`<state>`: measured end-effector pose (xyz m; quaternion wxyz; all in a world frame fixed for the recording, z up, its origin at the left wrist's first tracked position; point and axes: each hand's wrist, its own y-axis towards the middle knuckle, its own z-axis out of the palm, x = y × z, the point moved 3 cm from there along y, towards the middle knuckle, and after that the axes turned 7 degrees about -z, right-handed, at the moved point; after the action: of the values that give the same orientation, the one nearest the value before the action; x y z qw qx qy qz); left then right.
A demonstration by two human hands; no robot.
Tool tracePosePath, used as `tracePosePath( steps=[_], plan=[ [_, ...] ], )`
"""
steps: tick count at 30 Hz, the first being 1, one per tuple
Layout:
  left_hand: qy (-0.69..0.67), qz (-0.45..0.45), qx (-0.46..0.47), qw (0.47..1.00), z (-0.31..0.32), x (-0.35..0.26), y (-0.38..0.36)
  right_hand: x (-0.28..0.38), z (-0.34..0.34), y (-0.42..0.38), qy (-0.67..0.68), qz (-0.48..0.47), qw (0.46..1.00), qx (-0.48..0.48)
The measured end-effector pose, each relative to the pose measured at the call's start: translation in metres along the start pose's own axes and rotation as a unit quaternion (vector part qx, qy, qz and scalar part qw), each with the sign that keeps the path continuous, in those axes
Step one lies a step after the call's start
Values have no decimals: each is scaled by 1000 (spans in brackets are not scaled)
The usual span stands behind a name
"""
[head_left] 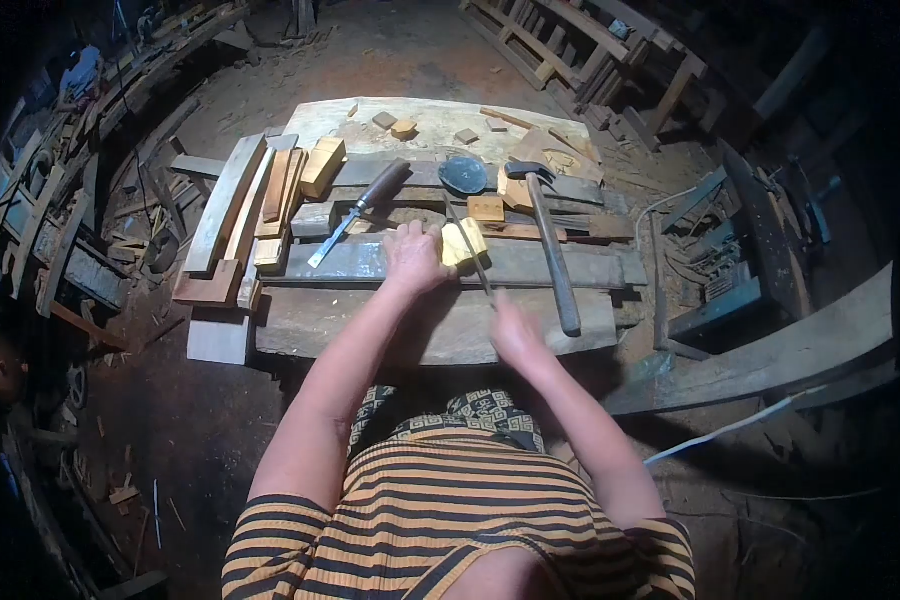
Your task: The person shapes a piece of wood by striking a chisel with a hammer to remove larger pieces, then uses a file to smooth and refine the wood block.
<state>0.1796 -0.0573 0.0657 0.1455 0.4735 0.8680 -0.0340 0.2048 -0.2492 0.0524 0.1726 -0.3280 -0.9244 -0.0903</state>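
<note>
My left hand (416, 258) is closed against the left side of a small yellow wood block (463, 243) on the workbench. In my right hand (517, 328), slightly blurred, is the near end of a long thin dark tool (470, 243), which lies slanting across the block. Left of my left hand rests a chisel (358, 212) with a dark handle, its blade toward me. A hammer (553, 250) lies to the right, head away from me. Beyond the block are a round dark dish (463, 175) and a small orange-brown wood block (486, 209).
Wood strips (226, 205) are stacked at the bench's left end. Small wood pieces (404, 129) lie on the far board (320, 118). A curved plank (770, 350) and a pale cable (720, 432) are at the right. Scrap wood (55, 220) lines the left side.
</note>
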Motion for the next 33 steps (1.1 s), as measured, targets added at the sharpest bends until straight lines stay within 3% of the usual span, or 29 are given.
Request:
tracePosePath(
  steps=[3,6,8,13,19,22,28,33],
  plan=[
    [-5,1,-25,1000,-3,2,0,12,2,56,14,17,1000,-6],
    [7,-2,17,1000,-4,0,-1,4,8,47,11,0,1000,7],
    [10,-6,5,1000,-3,1,0,-1,9,-4,-64,-43,996,-51],
    [-5,-4,-10,1000,-2,3,2,-15,-6,-74,-11,23,999,37],
    [9,-8,14,1000,-6,-1,1,6,5,52,-7,-15,1000,-7],
    [12,-2,12,1000,-5,2,0,10,4,66,-25,-15,999,-21],
    [-5,-7,-8,1000,-1,2,1,-17,12,-64,-21,-3,999,26],
    [10,-7,10,1000,-3,1,1,-14,8,-16,-17,-28,999,-16]
  ],
)
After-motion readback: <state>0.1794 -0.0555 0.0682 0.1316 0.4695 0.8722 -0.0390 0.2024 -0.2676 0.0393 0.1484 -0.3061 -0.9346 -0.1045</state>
